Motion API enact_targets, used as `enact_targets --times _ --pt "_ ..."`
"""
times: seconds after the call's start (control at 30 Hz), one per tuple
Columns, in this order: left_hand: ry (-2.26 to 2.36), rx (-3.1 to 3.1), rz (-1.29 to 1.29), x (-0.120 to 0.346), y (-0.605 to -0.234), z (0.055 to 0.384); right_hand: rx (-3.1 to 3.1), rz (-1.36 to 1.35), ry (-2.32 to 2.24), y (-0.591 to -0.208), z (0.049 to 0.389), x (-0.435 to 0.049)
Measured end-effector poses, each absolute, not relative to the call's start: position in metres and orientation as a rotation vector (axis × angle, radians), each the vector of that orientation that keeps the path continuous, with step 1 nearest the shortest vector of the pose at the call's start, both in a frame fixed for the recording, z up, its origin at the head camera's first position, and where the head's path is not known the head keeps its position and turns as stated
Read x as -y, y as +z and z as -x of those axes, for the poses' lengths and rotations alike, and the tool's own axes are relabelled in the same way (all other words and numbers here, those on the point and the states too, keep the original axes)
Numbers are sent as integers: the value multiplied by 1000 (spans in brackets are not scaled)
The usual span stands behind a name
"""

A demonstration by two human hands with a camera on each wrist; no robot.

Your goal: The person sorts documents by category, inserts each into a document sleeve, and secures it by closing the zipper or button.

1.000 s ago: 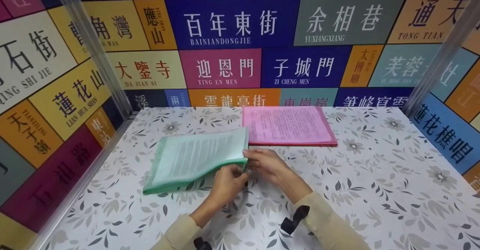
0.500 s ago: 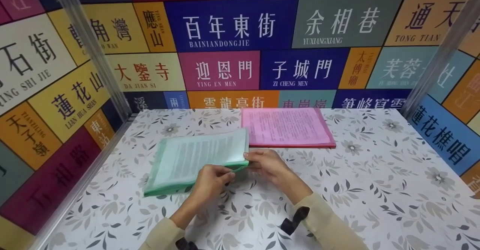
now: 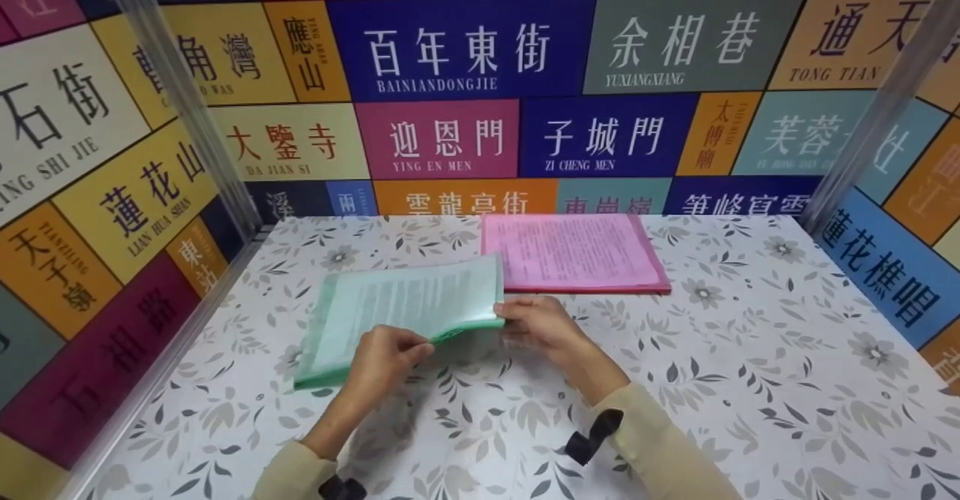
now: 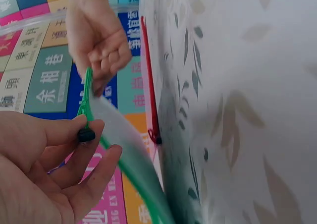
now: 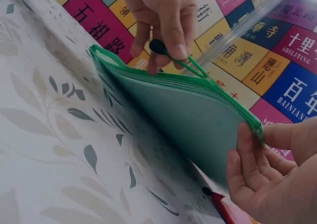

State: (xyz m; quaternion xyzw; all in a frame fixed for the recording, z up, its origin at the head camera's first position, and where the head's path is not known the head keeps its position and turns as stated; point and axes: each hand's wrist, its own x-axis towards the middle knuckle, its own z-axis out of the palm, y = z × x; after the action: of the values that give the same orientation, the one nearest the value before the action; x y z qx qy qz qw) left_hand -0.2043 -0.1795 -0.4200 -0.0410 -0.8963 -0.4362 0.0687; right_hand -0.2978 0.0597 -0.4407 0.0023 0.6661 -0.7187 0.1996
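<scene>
A green translucent zip document bag (image 3: 420,297) with printed sheets inside lies at the left of the table, its near right corner lifted. My left hand (image 3: 382,357) pinches the zipper pull (image 4: 86,135), a dark tab on a green cord, along the near zipped edge. The cord is stretched taut from the zip in the right wrist view. At the near right corner, my right hand (image 3: 547,327) pinches the bag between thumb and fingers, beside the green zip (image 5: 223,95). Toward the far left end of the zip, a small gap (image 5: 109,58) shows.
Behind and to the right lies a pink zip document bag (image 3: 581,252) with printed sheets, its corner overlapped by the green one in the head view. A flower-patterned cloth covers the table (image 3: 712,395). Walls of coloured street-name panels (image 3: 457,46) stand at the back and sides.
My left hand has slid leftward along the near edge with the zipper pull, away from the right hand. The right hand keeps its hold on the corner; the bag has shifted slightly right.
</scene>
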Motion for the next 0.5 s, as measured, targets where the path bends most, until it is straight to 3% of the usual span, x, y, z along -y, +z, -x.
enact_targets --times 0.5 --pt "-1337 2776 -138 235 -420 199 -1795 39 -2044 -440 300 -67"
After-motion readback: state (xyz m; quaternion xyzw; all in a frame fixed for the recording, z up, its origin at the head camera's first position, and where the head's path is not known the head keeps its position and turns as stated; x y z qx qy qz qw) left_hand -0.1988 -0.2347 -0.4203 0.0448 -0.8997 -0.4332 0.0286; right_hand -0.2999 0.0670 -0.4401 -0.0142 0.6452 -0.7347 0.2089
